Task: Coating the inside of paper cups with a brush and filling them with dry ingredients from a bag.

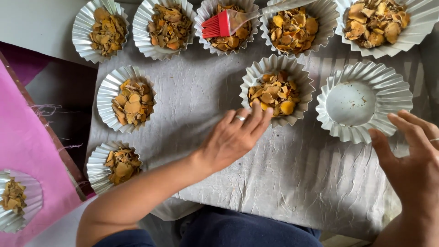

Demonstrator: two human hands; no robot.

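1. Currently mid-batch: most foil cups hold dried yellow-brown chips; one empty foil cup (pixel 351 103) sits at right on the grey-cloth worktop (pixel 283 183).
2. Left hand (pixel 233 137): grip released, fingers flat, tips touching the near rim of the filled cup (pixel 277 93). Holds nothing.
3. Right hand (pixel 411 155): grip released, fingers spread, thumb just beside the empty cup's rim, grasping nothing.
4. Next move, my read: needs a pinch on a cup rim without crushing the foil.
5. Red brush (pixel 219 24) rests on a back-row cup.

Filled foil cup (pixel 277 93) beside empty one (pixel 362 101) — both upright
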